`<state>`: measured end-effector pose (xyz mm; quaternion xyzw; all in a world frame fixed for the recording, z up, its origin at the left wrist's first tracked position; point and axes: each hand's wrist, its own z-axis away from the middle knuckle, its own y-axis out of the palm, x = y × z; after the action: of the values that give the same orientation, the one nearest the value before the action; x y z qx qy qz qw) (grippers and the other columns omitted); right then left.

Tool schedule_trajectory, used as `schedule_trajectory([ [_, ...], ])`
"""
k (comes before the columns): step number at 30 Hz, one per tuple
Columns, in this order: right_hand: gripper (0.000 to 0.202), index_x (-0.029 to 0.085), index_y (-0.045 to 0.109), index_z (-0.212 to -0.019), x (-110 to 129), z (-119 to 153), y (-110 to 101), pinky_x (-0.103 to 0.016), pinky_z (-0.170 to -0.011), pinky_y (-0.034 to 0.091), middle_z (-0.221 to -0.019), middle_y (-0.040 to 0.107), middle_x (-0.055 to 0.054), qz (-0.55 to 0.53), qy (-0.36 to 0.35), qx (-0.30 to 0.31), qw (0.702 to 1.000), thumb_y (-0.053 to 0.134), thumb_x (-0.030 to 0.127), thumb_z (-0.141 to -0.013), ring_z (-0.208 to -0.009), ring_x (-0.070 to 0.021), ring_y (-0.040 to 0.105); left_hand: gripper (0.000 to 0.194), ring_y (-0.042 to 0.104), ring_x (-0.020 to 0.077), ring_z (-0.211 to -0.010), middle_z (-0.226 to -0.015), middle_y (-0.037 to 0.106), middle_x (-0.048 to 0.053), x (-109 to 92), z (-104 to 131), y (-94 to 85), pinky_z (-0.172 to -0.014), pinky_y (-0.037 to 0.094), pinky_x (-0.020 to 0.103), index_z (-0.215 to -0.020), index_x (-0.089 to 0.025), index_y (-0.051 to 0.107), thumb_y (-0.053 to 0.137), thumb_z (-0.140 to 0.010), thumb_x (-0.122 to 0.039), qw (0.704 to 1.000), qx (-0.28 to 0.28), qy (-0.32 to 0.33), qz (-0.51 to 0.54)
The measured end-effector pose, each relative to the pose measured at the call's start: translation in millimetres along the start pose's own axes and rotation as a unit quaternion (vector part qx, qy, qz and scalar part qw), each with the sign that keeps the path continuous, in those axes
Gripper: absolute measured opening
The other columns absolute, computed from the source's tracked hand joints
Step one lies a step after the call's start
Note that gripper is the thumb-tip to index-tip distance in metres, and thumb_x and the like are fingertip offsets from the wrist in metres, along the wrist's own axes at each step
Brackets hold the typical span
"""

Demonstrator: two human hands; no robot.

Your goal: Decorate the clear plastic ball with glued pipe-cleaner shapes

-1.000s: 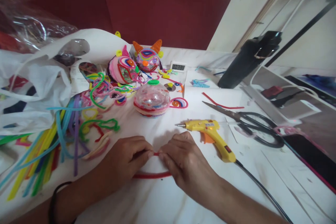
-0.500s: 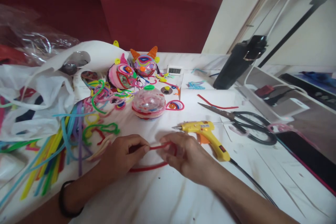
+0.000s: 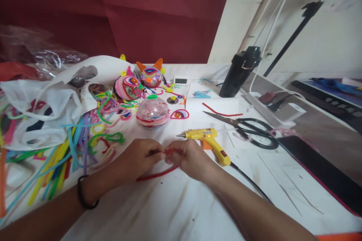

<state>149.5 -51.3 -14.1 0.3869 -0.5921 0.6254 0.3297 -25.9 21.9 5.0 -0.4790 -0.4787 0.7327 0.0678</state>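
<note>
A red pipe cleaner [image 3: 158, 175] is pinched between my two hands, its long free part curving below them over the white tabletop. My left hand [image 3: 143, 158], with a black band at the wrist, closes thumb and forefinger on one end. Beside it, fingertips almost meeting, my right hand [image 3: 190, 158] grips the bent part with curled fingers. Just behind the hands sits a clear round ball [image 3: 153, 111] with pink and red wrapping and a green top. An eye shape made of pipe cleaners [image 3: 180, 114] lies to its right.
Right of my hands lie a yellow glue gun [image 3: 210, 137], black-handled scissors [image 3: 246, 126] and a phone [image 3: 319, 173]. Colourful pipe cleaners [image 3: 56, 165] and a white bag [image 3: 42, 116] fill the left. Decorated balls [image 3: 152, 75], a timer [image 3: 181, 81] and a black bottle [image 3: 240, 71] stand behind.
My hands have come together, closing the gap where the red pipe cleaner stretched between them. My right hand's fingers have curled in more. The view has shifted slightly to the right.
</note>
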Motion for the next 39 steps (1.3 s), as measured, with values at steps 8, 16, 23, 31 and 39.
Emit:
schedule_trajectory([
  [8, 0.012, 0.016, 0.069, -0.08, -2, -5, -4, -0.02, -0.049, 0.035, -0.062, 0.062, 0.003, -0.006, 0.014, -0.02, 1.0, 0.059, 0.011, -0.081, -0.054, -0.0091, 0.05, 0.028, 0.056, 0.0137, -0.061, -0.065, 0.065, 0.0, 5, -6, -3.2, -0.057, 0.038, 0.023, -0.078, -0.016, 0.072, 0.051, -0.083, -0.034, 1.0, -0.005, 0.001, -0.017],
  [16, 0.016, 0.016, 0.069, -0.075, -5, -5, -5, -0.021, -0.057, 0.039, -0.068, 0.067, 0.0, 0.027, 0.018, -0.042, 0.999, 0.057, 0.008, -0.08, -0.062, -0.0114, 0.056, 0.025, 0.054, 0.0131, -0.059, -0.062, 0.062, -0.001, 11, -12, -0.5, -0.056, 0.038, 0.023, -0.073, -0.016, 0.068, 0.05, -0.082, -0.031, 1.0, 0.013, 0.009, 0.006],
  [23, 0.019, 0.017, 0.069, -0.07, 2, -2, -5, -0.022, -0.052, 0.034, -0.058, 0.06, 0.002, 0.093, 0.024, -0.048, 0.994, 0.057, 0.003, -0.076, -0.054, -0.0106, 0.05, 0.023, 0.053, 0.0131, -0.06, -0.063, 0.06, -0.001, 17, -14, 4.1, -0.058, 0.038, 0.023, -0.072, -0.016, 0.067, 0.051, -0.083, -0.029, 0.998, 0.031, 0.023, 0.047],
  [31, 0.02, 0.016, 0.07, -0.074, 3, -1, -4, -0.025, -0.06, 0.04, -0.068, 0.069, -0.002, 0.176, -0.02, -0.03, 0.984, 0.057, 0.001, -0.079, -0.063, -0.0146, 0.06, 0.025, 0.05, 0.0119, -0.058, -0.061, 0.056, -0.002, 21, -17, 3.5, -0.056, 0.035, 0.023, -0.068, -0.016, 0.065, 0.052, -0.083, -0.031, 0.997, 0.047, 0.033, 0.056],
  [39, 0.022, 0.015, 0.07, -0.093, 1, -1, -3, -0.027, -0.065, 0.041, -0.079, 0.067, -0.005, 0.25, -0.144, -0.004, 0.957, 0.05, 0.006, -0.092, -0.076, -0.0172, 0.062, 0.023, 0.05, 0.0117, -0.058, -0.06, 0.055, -0.003, 24, -16, 2.8, -0.055, 0.035, 0.023, -0.065, -0.016, 0.063, 0.053, -0.082, -0.028, 0.996, 0.043, 0.03, 0.074],
])
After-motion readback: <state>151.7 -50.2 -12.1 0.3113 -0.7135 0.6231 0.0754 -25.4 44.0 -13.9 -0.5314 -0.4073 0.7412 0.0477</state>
